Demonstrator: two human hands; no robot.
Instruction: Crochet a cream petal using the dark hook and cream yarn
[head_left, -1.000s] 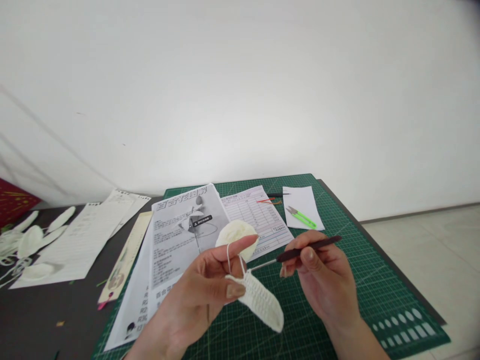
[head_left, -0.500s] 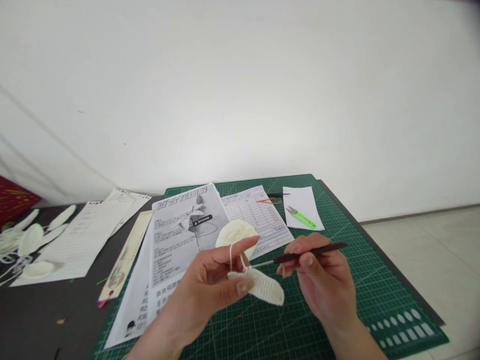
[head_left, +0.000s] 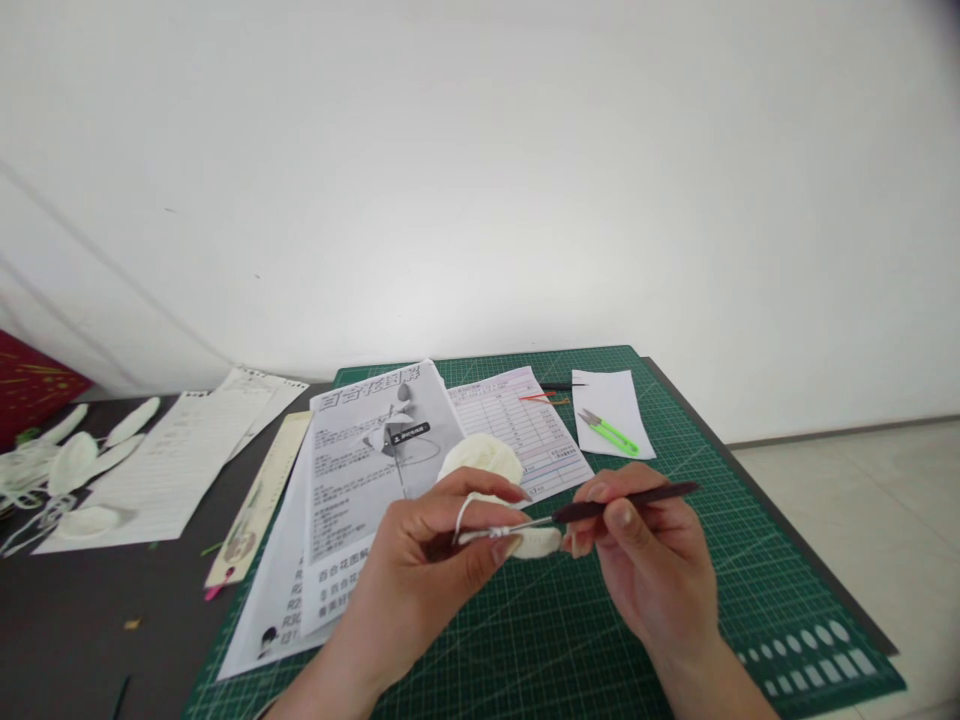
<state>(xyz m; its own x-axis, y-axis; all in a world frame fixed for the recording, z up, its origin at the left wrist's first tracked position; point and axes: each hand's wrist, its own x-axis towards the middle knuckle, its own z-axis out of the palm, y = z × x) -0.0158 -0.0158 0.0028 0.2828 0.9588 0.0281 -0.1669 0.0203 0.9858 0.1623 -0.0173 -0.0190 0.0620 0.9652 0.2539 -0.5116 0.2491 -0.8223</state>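
Note:
My left hand [head_left: 442, 545] pinches a small white crocheted piece [head_left: 538, 543] between thumb and fingers, with a strand of white yarn looped over its fingers. My right hand [head_left: 649, 555] grips a crochet hook [head_left: 592, 509] by its dark handle, much like a pen. The hook's metal shaft points left and lies against the upper edge of the piece, by the left fingertips. Its very tip is too small to make out. The piece's right end sits close to my right fingertips. Just behind my left hand rests a ball of cream yarn [head_left: 484, 458], partly covered.
Printed sheets [head_left: 352, 490] and a lined form [head_left: 499, 420] lie on the green cutting mat [head_left: 600, 640]. Green thread snips [head_left: 611, 433] rest on white paper at the back right. To the left are a ruler-like strip [head_left: 259, 500] and several white crocheted pieces [head_left: 75, 465].
The crocheted piece has tipped from showing its broad face to nearly edge-on. My left index finger has lowered, and the hook's shaft now lies further across the piece.

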